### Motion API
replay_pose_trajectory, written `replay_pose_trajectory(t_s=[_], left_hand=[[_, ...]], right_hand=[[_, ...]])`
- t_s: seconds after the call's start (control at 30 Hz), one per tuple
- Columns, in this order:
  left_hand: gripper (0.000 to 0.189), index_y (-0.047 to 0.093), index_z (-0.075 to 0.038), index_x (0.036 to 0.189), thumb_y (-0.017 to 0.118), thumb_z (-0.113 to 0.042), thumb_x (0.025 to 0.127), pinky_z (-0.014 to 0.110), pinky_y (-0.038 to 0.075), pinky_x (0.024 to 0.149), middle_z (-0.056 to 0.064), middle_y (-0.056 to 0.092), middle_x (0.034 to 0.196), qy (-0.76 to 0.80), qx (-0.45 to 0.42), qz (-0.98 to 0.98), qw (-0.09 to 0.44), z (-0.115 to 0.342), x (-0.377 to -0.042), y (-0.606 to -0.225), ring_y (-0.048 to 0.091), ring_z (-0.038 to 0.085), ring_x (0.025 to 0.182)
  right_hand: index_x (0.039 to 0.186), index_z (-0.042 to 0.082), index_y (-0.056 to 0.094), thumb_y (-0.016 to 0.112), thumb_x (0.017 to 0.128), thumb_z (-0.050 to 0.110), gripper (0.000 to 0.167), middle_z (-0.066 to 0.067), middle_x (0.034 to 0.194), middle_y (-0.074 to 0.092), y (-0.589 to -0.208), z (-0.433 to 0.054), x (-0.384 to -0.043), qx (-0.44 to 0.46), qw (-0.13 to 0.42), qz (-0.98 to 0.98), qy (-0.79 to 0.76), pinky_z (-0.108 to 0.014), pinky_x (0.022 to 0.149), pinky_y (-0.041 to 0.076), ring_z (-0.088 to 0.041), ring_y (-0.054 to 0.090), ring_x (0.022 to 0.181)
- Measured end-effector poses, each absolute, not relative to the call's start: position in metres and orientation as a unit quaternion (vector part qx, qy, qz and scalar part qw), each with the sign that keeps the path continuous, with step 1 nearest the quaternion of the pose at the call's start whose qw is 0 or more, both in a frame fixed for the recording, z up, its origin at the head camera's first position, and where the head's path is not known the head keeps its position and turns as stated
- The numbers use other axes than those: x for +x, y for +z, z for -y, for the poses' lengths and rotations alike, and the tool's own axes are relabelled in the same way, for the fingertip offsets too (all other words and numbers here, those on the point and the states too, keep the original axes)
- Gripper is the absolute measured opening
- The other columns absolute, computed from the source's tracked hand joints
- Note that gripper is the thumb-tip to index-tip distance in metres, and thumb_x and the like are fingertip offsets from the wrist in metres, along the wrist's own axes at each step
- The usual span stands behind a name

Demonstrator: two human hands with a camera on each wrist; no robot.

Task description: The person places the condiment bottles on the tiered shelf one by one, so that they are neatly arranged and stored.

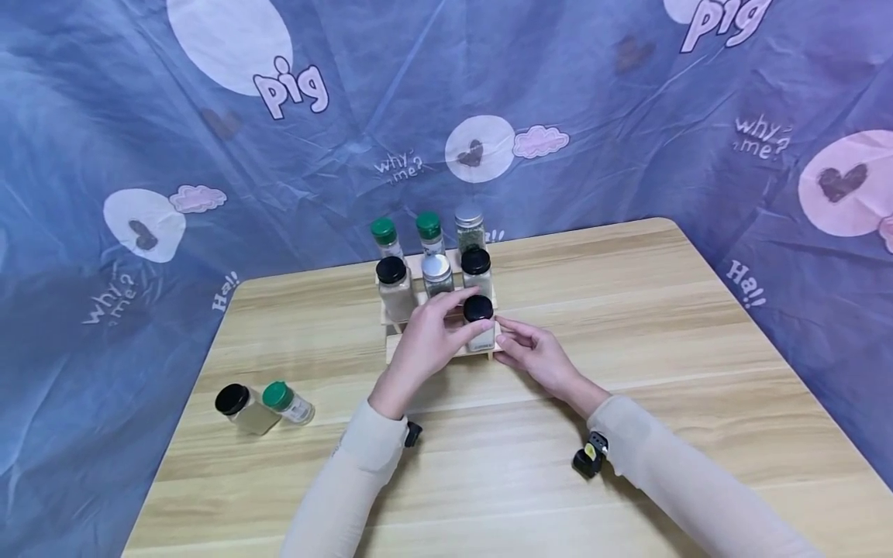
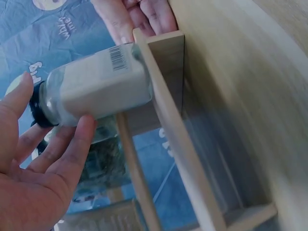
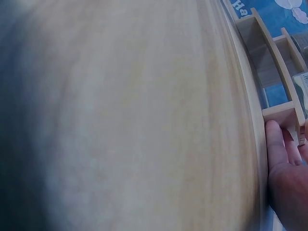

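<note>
A tiered wooden rack holds spice jars on its steps. On the lowest step, at the right end, stands a black-capped glass jar of pale powder. My left hand holds this jar, thumb on the near side and fingers curving around behind the cap. The left wrist view shows the jar with its base against the step and fingertips on its side. My right hand grips the right end of the rack; in the right wrist view, its fingers press against the end piece.
Behind, the upper steps carry several jars, including a silver-capped jar and a green-capped jar. On the table at left, a black-capped jar and a green-capped bottle lie tilted. A blue printed cloth hangs behind.
</note>
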State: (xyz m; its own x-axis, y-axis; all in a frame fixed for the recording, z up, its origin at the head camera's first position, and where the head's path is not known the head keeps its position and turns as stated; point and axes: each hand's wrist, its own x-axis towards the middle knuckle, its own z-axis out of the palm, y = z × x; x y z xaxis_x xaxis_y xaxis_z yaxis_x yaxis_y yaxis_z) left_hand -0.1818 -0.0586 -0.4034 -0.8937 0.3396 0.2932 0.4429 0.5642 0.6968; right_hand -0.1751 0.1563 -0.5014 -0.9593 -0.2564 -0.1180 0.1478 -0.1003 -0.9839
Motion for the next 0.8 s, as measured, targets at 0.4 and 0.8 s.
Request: replay_pose_trajectory(t_s=[0.4, 0.8], left_hand=[[0.048, 0.065, -0.014, 0.142, 0.074, -0.035, 0.1, 0.042, 0.062, 0.106, 0.009, 0.072, 0.134, -0.423, -0.206, 0.88, 0.059, 0.129, -0.157, -0.37, 0.071, 0.027, 0.121], [0.039, 0.066, -0.02, 0.143, 0.068, -0.026, 0.105, 0.006, 0.05, 0.105, 0.007, 0.075, 0.132, -0.391, -0.063, 0.899, 0.187, 0.244, -0.113, -0.353, 0.067, 0.001, 0.118]], right_hand=[[0.158, 0.0, 0.042, 0.061, 0.105, 0.004, 0.056, -0.037, 0.145, 0.055, -0.503, -0.157, -0.177, -0.033, 0.138, -0.658, -0.739, -0.032, 0.103, 0.062, -0.011, 0.073, 0.11], [0.157, 0.001, 0.043, 0.061, 0.105, 0.005, 0.055, -0.035, 0.144, 0.056, -0.502, -0.156, -0.178, -0.034, 0.141, -0.657, -0.74, -0.032, 0.102, 0.062, -0.009, 0.073, 0.108]])
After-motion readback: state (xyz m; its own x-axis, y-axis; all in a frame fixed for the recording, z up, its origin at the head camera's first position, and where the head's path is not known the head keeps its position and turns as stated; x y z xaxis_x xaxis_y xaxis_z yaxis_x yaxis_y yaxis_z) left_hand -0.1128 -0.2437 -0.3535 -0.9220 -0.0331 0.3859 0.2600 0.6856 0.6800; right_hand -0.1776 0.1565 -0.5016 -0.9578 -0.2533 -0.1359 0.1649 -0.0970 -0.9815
